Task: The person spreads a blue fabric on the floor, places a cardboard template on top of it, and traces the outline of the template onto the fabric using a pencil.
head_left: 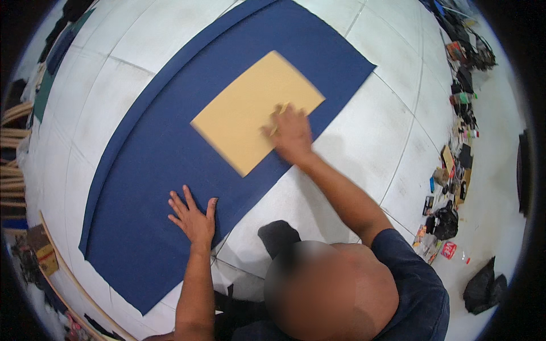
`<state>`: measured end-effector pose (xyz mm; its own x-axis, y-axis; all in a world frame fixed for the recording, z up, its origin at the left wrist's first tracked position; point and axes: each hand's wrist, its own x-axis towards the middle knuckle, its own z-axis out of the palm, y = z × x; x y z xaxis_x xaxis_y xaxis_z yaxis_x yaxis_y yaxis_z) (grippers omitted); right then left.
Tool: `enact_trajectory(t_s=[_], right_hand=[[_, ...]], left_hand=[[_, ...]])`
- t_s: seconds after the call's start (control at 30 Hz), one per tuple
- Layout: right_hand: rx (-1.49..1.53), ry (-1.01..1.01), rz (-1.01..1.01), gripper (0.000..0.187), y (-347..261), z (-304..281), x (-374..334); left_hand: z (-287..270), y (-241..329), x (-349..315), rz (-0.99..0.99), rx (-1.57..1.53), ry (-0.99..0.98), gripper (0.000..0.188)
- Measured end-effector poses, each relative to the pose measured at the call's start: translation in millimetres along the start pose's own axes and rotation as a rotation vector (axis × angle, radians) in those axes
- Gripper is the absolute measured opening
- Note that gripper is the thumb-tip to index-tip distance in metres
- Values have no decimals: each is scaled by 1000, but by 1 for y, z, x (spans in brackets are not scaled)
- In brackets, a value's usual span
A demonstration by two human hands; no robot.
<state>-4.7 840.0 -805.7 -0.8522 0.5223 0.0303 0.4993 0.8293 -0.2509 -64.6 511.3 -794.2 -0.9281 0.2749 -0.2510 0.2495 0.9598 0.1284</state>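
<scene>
A tan rectangular sheet (244, 113), stiff and flat, lies at an angle on a long dark blue cloth (153, 170). My right hand (293, 136) is over the sheet's right-hand part, near the edge closest to me, and is smeared by motion. Its fingers look bent around a slim yellow thing (284, 107), too blurred to name. My left hand (196, 221) rests flat on the cloth with fingers spread, holding nothing, left of the sheet and nearer to me. Along the cloth's far left side runs a raised fold or roll (142, 91).
White tiles (369, 125) floor the area around the cloth. Small clutter and black bags (446, 221) line the right wall. Bundled wooden strips (14, 165) stand at the far left, with a box (44, 248) below them. A dark-covered foot (278, 237) is near the cloth's edge.
</scene>
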Motion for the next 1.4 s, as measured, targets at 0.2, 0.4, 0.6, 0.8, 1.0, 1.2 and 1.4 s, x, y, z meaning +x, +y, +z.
enact_trajectory(t_s=[0.2,0.4,0.6,0.8,1.0,1.2,1.4], right_hand=[[72,-36,18,54,92,-45,27],[109,-290,-394,40,92,-48,15],[144,-391,-524,28,38,-34,41],[214,-116,-371,32,-1,-18,7],[196,-48,-257,43,-37,-13,-106],[136,2,-256,48,-25,12,-102],[175,-11,-283,47,-18,12,-106]], left_hand=[[-11,-52,7,78,6,-19,95],[-31,-128,-4,68,-35,-30,91],[-34,-129,28,-32,-81,80,64],[-42,13,104,457,-320,107,70],[-47,77,144,567,-120,-6,80],[-39,71,154,536,-196,-79,83],[-46,61,164,577,-195,-61,85]])
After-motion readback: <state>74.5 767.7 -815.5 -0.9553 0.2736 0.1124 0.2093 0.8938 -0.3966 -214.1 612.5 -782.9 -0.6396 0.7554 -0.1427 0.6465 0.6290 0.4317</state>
